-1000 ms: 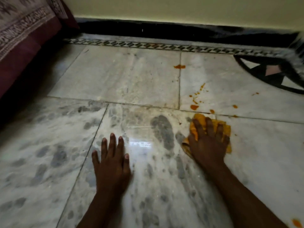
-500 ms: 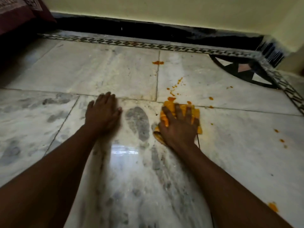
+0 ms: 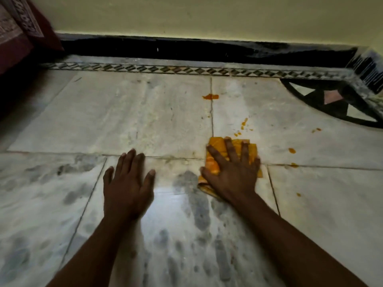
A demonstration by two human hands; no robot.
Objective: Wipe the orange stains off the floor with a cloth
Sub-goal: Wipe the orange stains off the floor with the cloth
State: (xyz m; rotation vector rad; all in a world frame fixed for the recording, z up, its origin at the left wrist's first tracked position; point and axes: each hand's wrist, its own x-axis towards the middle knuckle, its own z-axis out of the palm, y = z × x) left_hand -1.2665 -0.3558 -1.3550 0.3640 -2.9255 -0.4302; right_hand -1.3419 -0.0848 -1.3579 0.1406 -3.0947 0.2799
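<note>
You are pushing the cloth (image 3: pixel 215 160) forward: since a second ago it has crossed the tile joint and covered the large blot that lay just ahead of it, so that patch is likely coming up. Your right hand (image 3: pixel 232 172) is spread flat, pressing on the cloth. Your left hand (image 3: pixel 128 183) is spread too, bracing on the bare floor (image 3: pixel 128 112) at nine o'clock of the cloth. Orange stains (image 3: pixel 210 96) are still waiting at twelve o'clock, with smaller drops between one and four.
</note>
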